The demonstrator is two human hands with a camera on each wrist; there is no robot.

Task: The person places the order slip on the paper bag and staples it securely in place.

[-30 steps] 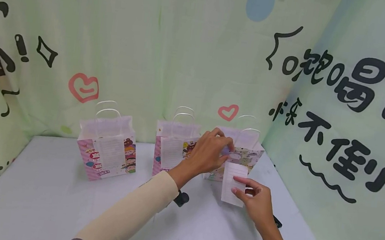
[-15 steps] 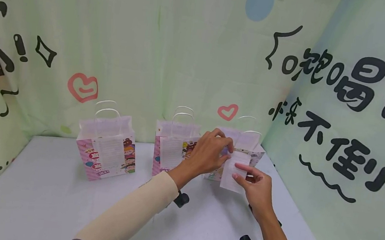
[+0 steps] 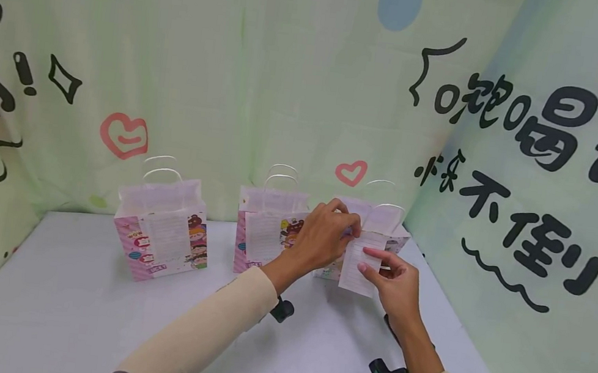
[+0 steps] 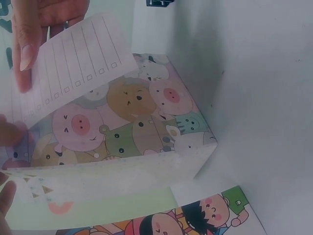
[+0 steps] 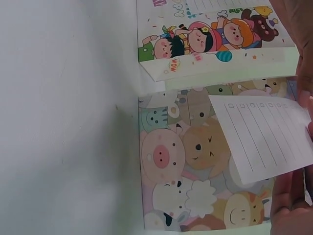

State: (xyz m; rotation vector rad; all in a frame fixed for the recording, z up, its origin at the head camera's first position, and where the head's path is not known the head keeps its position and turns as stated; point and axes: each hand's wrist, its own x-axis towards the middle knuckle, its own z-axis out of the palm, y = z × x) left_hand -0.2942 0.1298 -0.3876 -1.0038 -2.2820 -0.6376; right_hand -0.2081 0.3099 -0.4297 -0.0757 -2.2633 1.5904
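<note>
The right hand [image 3: 396, 280] pinches the right edge of a lined paper sheet [image 3: 361, 264], thumb in front. That sheet lies against the front of the right-hand paper bag [image 4: 129, 107], which is printed with cartoon animals. In the left wrist view the sheet's lower part stands off the bag front, and checkboxes line one side. At the bag's top edge the left hand [image 3: 327, 234] pinches the rim, with thumb in front and fingers behind. Part of the bag's front is hidden by the hands and sheet.
Two more paper bags stand in the row, the middle one [image 3: 255, 255] and the left one [image 3: 147, 255], each with a lined sheet on its front. All rest on a white table [image 3: 69, 308] before a printed curtain [image 3: 195, 76].
The right hand has moved up with the lined sheet, whose top now reaches near the bag's rim by the left fingers. The left hand stays on the rim. The view shifts slightly.
</note>
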